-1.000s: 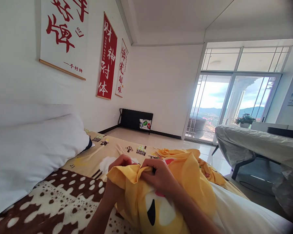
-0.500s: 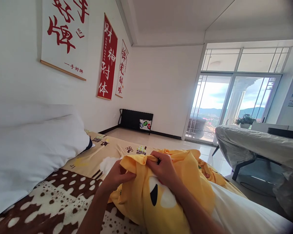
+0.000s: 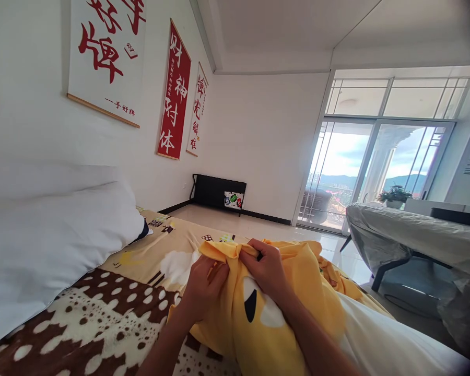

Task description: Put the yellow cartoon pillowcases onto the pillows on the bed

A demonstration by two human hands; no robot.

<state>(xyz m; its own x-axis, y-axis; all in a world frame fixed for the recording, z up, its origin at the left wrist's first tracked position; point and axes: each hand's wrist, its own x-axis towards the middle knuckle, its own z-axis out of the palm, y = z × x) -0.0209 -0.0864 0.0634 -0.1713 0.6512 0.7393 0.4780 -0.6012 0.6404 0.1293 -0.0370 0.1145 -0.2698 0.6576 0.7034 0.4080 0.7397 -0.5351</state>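
Observation:
A yellow pillowcase [image 3: 266, 344] with a cartoon eye print lies bunched up in front of me. From its right side a white pillow [image 3: 399, 334] sticks out; how much of it is inside is hidden by the cloth. My left hand [image 3: 206, 287] pinches the left part of the raised hem, fingers closed on the fabric. Close by on the right, my right hand [image 3: 268, 266] grips the same hem between thumb and fingers. Between the hands the edge is gathered into a fold.
Beneath is a bed with a brown and beige patterned blanket [image 3: 113, 324]. White pillows [image 3: 62, 235] are stacked at the left by the wall. At right stands a plastic-covered table [image 3: 395, 224] with a potted plant [image 3: 395, 194]. A black folded frame [image 3: 215, 192] leans against the far wall.
My left hand has shifted right and its fingers have moved further under the hem, closer to my right hand. The right hand keeps its grip, slightly further right.

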